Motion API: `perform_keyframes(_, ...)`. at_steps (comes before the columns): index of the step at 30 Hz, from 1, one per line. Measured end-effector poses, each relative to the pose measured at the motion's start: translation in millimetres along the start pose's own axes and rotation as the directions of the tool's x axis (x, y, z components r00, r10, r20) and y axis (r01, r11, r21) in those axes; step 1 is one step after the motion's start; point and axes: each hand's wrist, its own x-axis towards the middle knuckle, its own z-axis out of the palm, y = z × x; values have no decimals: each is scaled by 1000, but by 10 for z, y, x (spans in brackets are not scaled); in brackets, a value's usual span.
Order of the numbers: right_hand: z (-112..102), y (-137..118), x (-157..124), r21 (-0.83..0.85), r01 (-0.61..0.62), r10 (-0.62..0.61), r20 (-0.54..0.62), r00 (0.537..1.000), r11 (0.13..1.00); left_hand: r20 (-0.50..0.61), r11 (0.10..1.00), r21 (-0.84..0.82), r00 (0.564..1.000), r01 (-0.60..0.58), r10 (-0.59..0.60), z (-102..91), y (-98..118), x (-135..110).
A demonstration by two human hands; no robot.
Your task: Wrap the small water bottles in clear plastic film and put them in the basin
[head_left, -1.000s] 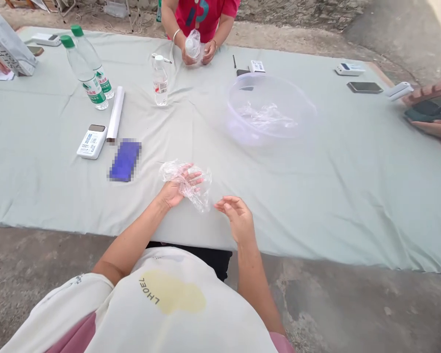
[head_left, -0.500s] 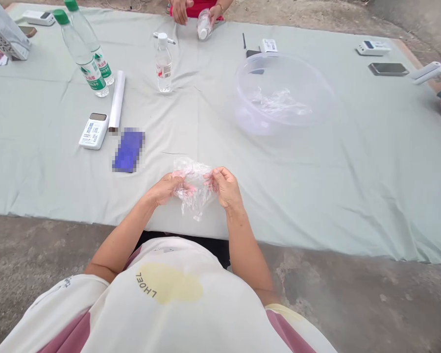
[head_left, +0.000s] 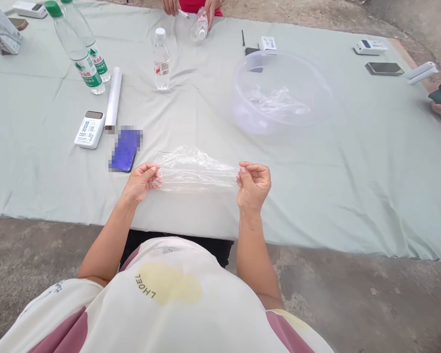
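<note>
Now: thin clear crinkly plastic film (head_left: pixel 196 169) held taut between both hands, long axis left-right, just above pale green cloth (head_left: pixel 353 186). Left hand (head_left: pixel 141 181) pinches left end, fingers closed. Right hand (head_left: pixel 253 185) pinches right end in loose fist. Neither hand nearer. Beyond right hand: large translucent round plastic basin (head_left: pixel 318 81), crumpled film inside. Just beyond left hand: flat blue rectangle (head_left: pixel 125 149), blurred.

Clear, colourless plastic film (head_left: pixel 196 169). Plain pale grey-green tablecloth (head_left: pixel 353 171). Translucent bowl (head_left: pixel 236 83), faint lilac tint. Green caps, green-white labels on bottles (head_left: pixel 81 63). White roll (head_left: pixel 113 98). Cream shirt (head_left: pixel 206 318), yellow patch, pink panels.
</note>
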Motion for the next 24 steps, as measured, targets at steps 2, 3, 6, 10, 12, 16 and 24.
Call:
perform_keyframes(2,-39,42,-1,-143,-126,137,71,988,982,-86,982,190,996,18,-2,-59,10,-61)
perform_keyframes(3,-56,66,-6,-211,-202,228,110,967,956,-152,945,327,986,-18,72,-82,12,-96)
perform_keyframes(6,-82,112,-30,-318,-341,409,181,894,885,-232,644,735,814,-211,532,-85,19,-220)
perform_keyframes(10,-45,103,-55,-399,-407,504,174,846,821,141,233,878,692,-418,708,106,-3,-358)
perform_keyframes(12,-30,92,-56,-477,-389,526,194,828,788,390,95,863,773,-496,500,228,-53,-372)
perform_keyframes(16,-72,99,11,-455,-361,521,298,800,814,501,-116,864,861,-491,85,368,-156,-248)
perform_keyframes(24,-340,292,405,-56,-326,322,-66,944,944,431,-84,898,902,-431,-27,421,76,371)
